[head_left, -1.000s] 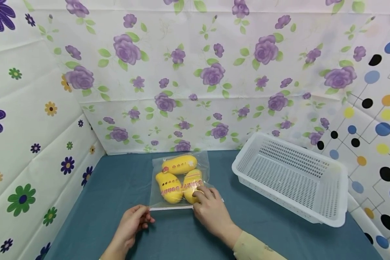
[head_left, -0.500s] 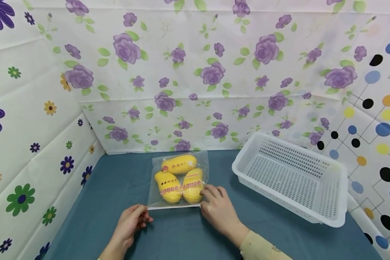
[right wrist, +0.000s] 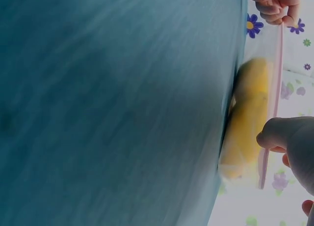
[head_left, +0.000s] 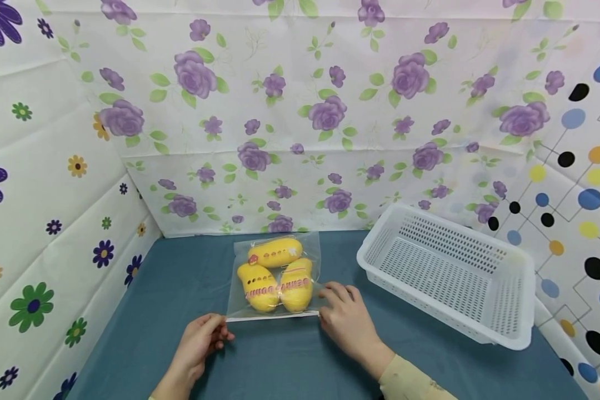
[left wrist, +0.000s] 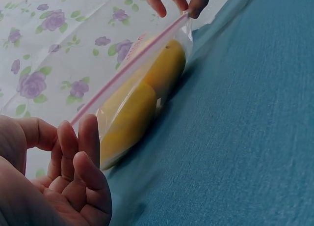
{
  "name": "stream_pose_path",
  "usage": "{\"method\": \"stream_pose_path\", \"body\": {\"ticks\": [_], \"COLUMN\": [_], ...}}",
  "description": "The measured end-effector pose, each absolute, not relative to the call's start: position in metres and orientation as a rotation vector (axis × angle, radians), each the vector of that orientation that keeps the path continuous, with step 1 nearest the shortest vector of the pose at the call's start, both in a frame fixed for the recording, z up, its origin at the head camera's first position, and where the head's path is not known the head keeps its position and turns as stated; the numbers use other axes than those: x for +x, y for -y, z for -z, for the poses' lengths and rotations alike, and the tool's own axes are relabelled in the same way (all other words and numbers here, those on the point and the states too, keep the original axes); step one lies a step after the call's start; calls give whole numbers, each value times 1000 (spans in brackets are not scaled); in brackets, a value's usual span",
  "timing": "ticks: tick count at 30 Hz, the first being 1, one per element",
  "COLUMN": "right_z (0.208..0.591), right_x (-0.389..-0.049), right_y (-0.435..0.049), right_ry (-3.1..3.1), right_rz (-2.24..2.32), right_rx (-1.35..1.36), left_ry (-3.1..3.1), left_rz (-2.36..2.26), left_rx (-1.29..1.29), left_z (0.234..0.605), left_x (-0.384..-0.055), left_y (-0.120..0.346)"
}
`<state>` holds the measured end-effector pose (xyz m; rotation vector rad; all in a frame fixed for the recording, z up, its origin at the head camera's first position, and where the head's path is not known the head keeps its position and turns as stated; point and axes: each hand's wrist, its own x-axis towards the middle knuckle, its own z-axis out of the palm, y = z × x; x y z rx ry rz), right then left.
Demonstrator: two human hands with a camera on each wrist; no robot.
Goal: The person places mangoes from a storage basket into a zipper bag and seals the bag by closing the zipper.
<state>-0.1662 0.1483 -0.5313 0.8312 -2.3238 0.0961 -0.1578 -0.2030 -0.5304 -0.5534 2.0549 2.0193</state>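
Observation:
A clear zip bag [head_left: 275,318] with pink lettering lies on the table, its white-looking zip edge facing me. Inside show three smooth yellow fruits that look like mangoes [head_left: 275,253]. My left hand [head_left: 197,341] pinches the left end of the zip between thumb and index finger, the other fingers curled loosely. At the right end of the zip, my right hand [head_left: 347,322] pinches the strip, thumb on the near side. Between the two hands, the pink zip strip [left wrist: 127,69] runs straight and taut in the left wrist view. The right thumb [right wrist: 274,132] presses on it in the right wrist view.
A white perforated plastic basket [head_left: 445,272] stands on the right of the blue-green tablecloth [head_left: 190,278], with nothing in it. Floral sheets [head_left: 300,111] hang behind and at the left; a dotted one [head_left: 580,222] hangs at the right.
My right hand has slid rightward along the zip edge, from over the right fruit to the bag's right corner. The left hand has kept its hold with barely any movement.

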Motion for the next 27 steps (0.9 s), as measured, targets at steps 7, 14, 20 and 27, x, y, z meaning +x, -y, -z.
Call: {"method": "stream_pose_path", "body": {"ticks": [7, 14, 20, 27], "right_z": [533, 535, 535, 524], "right_x": [-167, -169, -169, -154], "right_y": [-159, -165, -167, -187], "right_ry": [2334, 2348, 2365, 2679], "right_rz": [-86, -111, -126, -348], "right_rx": [829, 819, 833, 679], "left_ry": [-2056, -2062, -2077, -2226], "left_rz": [-2034, -2029, -2020, -1884], "left_rx": [-571, -575, -581, -546], "left_z": [532, 532, 530, 518], "left_x": [-159, -158, -157, -151], "left_y": [208, 210, 211, 224]}}
